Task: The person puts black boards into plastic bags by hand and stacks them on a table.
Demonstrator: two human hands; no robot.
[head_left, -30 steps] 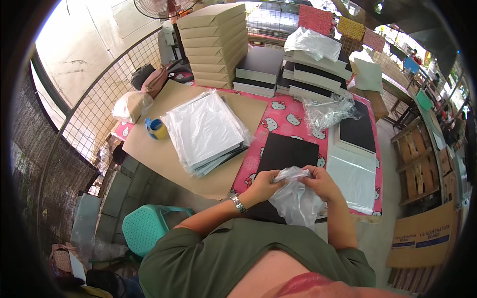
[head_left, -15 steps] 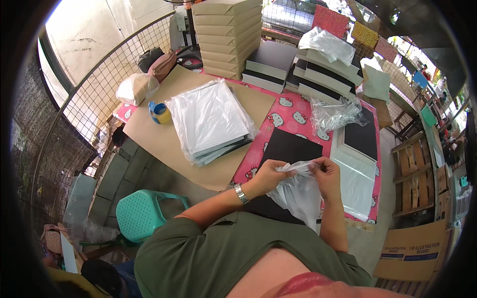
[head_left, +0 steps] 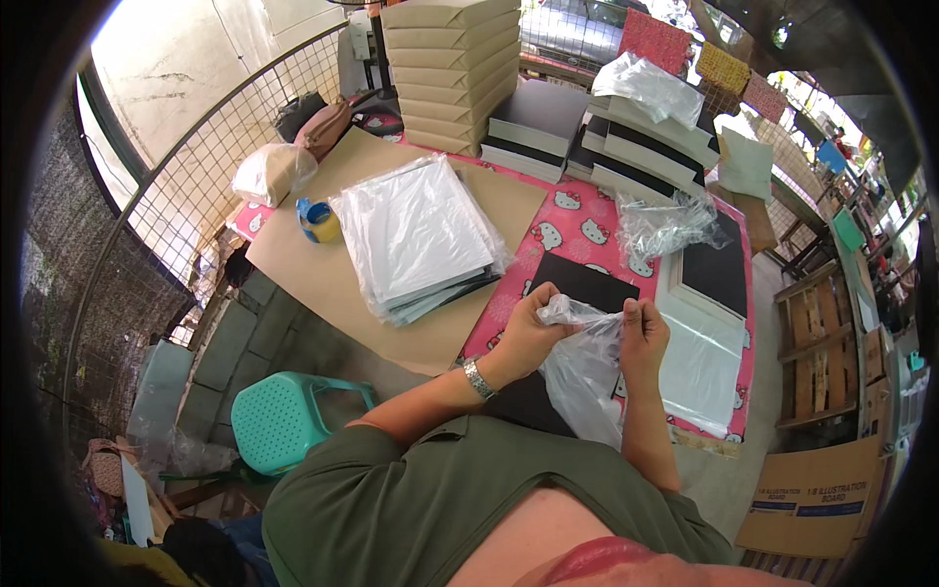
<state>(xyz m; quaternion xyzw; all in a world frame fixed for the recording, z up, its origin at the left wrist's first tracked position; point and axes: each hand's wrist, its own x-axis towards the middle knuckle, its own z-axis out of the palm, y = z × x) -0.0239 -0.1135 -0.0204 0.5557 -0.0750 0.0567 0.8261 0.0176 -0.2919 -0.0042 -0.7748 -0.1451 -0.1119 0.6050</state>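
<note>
Between my two hands hangs a clear plastic bag (head_left: 584, 377), its top edge pinched on both sides. My left hand (head_left: 536, 333), with a metal watch on the wrist, is closed on one side of the bag's mouth. On the other side, my right hand (head_left: 643, 338) grips the edge between thumb and fingers. Under the bag lies a black board (head_left: 584, 284), partly hidden by the hands and plastic. To the left is a pile of plastic-wrapped white boards (head_left: 416, 230) on brown paper (head_left: 293, 249).
Tape rolls (head_left: 319, 222) lie left of the wrapped pile. Brown paper-wrapped packs (head_left: 445, 83) and stacks of black-and-white boards (head_left: 533, 122) stand at the back. Flat plastic bags (head_left: 699, 367) and crumpled plastic (head_left: 665, 223) lie on the right. A green stool (head_left: 279, 423) stands left of me.
My hands have pulled slightly apart, stretching the bag's top edge between them. My left hand has risen a little. The view has shifted slightly.
</note>
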